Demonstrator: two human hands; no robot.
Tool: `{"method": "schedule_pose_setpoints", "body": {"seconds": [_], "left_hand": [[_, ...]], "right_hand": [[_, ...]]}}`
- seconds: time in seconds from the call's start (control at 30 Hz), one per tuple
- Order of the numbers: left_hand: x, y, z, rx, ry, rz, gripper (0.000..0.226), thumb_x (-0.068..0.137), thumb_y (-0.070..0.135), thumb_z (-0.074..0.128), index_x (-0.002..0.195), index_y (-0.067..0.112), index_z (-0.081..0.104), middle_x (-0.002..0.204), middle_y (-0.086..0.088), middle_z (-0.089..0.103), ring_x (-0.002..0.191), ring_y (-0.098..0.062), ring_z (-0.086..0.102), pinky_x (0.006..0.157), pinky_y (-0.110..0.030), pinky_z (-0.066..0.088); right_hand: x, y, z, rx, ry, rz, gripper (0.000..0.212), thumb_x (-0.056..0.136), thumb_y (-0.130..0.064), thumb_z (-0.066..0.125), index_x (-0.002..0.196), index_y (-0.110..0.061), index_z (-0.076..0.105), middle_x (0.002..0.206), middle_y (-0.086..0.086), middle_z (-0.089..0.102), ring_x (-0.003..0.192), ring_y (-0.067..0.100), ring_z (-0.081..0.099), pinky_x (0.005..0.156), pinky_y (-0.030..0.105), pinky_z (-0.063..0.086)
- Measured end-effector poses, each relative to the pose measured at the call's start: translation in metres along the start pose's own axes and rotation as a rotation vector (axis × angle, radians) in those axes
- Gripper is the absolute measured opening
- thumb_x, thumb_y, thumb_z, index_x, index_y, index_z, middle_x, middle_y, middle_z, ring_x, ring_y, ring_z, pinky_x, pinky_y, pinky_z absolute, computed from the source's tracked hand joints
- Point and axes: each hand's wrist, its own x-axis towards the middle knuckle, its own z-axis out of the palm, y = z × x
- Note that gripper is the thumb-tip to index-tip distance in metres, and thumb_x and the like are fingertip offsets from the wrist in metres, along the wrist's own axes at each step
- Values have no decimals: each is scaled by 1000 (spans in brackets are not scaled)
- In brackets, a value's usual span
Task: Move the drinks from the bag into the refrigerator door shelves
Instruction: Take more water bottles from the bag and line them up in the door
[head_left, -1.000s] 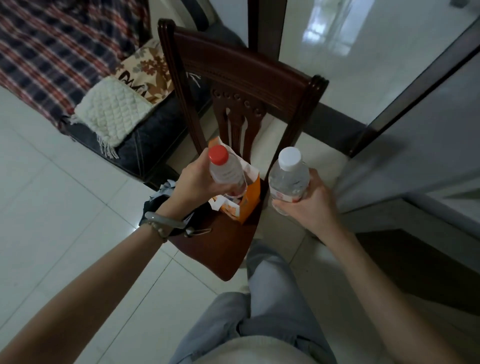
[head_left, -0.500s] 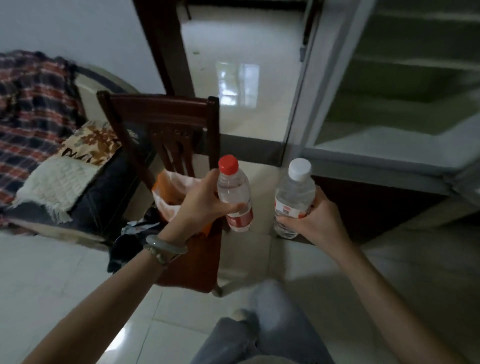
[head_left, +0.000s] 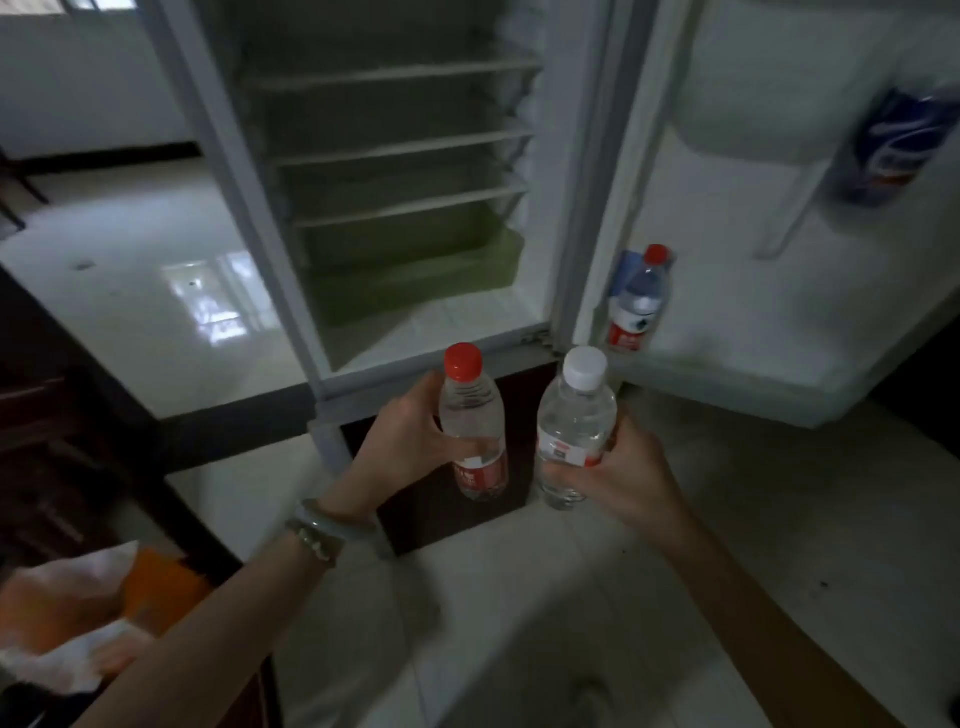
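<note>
Gripping upright bottles, caps up: left hand (head_left: 410, 441) red-capped bottle (head_left: 472, 415), right hand (head_left: 618, 467) white-capped bottle (head_left: 574, 421).

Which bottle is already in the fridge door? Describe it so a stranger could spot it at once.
Start at the open refrigerator door on the right. On its lowest shelf, near the hinge edge, stands a red-capped water bottle with a red label. Unlike the two bottles in the hands below it, nobody holds it, and a blurred blue can sits higher up.
</note>
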Motion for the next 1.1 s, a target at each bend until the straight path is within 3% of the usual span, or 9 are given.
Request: {"method": "schedule_pose_setpoints", "body": {"seconds": [0.2,0.37,0.47,0.53,0.63,0.73,0.87,1.1], "left_hand": [[80,79,87,-80,-50,113,75,56,54,81,120,30,52,112,13,66,101,-1,62,88,-36,53],[137,130,144,-87,-17,166,71,62,47,82,121,25,50,111,8,67,98,-10,64,84,-37,54],[168,153,167,-164,8,159,71,64,36,85,125,25,50,109,15,64,96,-2,62,79,-12,49],[190,162,180,-179,26,156,69,65,32,85,124,25,50,105,17,62,94,-2,61,74,-6,45],[223,164,200,-135,15,157,72,67,34,83,128,26,45,110,10,64,97,-11,62,81,-25,50],[253,156,219,-103,9,127,64,68,36,82,121,25,48,109,6,64,99,-15,62,88,-36,51],[286,144,243,-71,-37,119,53,72,34,80,115,19,55,103,7,64,95,-11,62,87,-36,52],[310,130,281,38,-43,78,56,69,36,80,114,17,51,96,6,58,86,-10,53,77,-25,42]], "right_hand": [[30,51,-117,-1,166,51,62,47,-33,88,99,-35,54,94,-14,68,85,1,64,79,35,55],[63,87,-188,27,275,36,72,44,-38,88,107,-29,54,101,-9,69,91,9,65,82,41,54],[84,100,-212,56,339,18,71,45,-37,88,106,-30,53,101,-8,69,91,11,65,82,43,54],[101,110,-221,68,368,9,73,45,-41,88,108,-31,52,103,-7,68,94,14,65,83,46,54],[130,124,-228,68,412,7,71,46,-44,87,106,-32,52,102,-6,68,94,16,65,83,45,54],[157,129,-232,17,407,14,60,55,-34,87,105,-24,55,97,-6,65,89,14,63,77,30,51],[189,146,-233,-70,483,4,63,51,-27,90,103,-11,57,95,4,61,85,20,59,71,28,44],[215,185,-221,-71,441,153,65,51,-25,91,105,-12,57,94,2,64,85,18,61,68,22,44]]}}
